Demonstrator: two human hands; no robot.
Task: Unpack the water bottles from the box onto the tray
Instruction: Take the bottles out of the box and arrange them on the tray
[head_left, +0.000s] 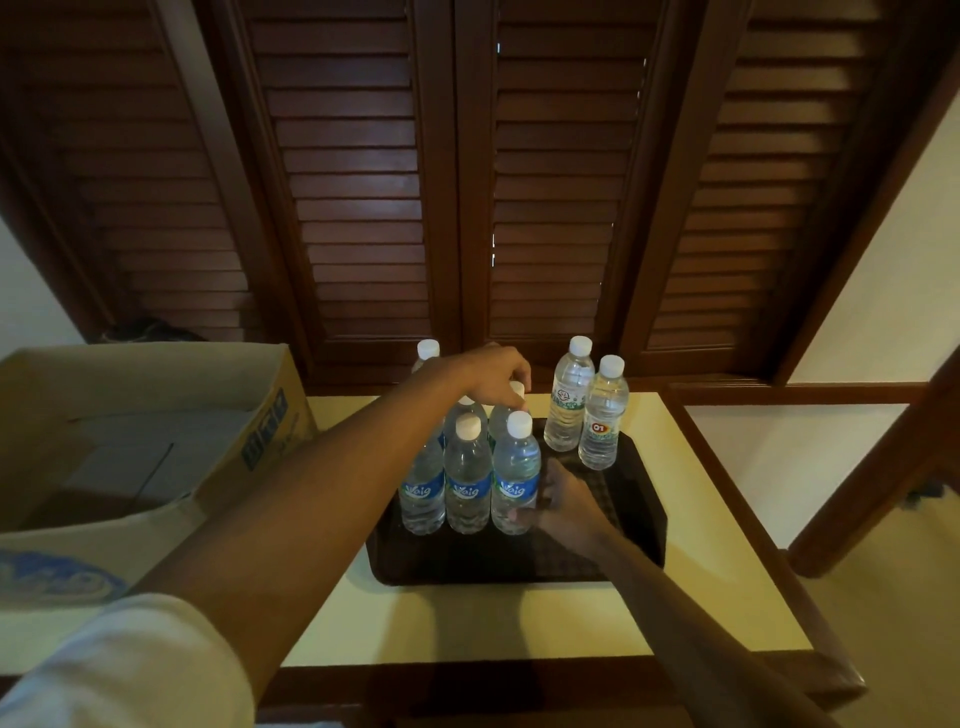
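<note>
A dark brown tray (639, 525) lies on the cream table top and carries several clear water bottles with white caps. Three blue-labelled bottles stand in its front row; the rightmost one (515, 475) has my right hand (563, 506) wrapped around its lower part. My left hand (491, 376) reaches across from the left, its fingers closed on the cap of a bottle in the second row (501, 421). Two differently labelled bottles (602, 415) stand at the tray's far right. The cardboard box (249, 447) sits open at the left, its visible inside showing no bottles.
The table (519, 618) has a raised dark wooden rim (810, 613) on the right and front. Louvred wooden shutters (467, 182) rise directly behind it. One more bottle (427, 352) stands at the back, partly hidden by my left forearm.
</note>
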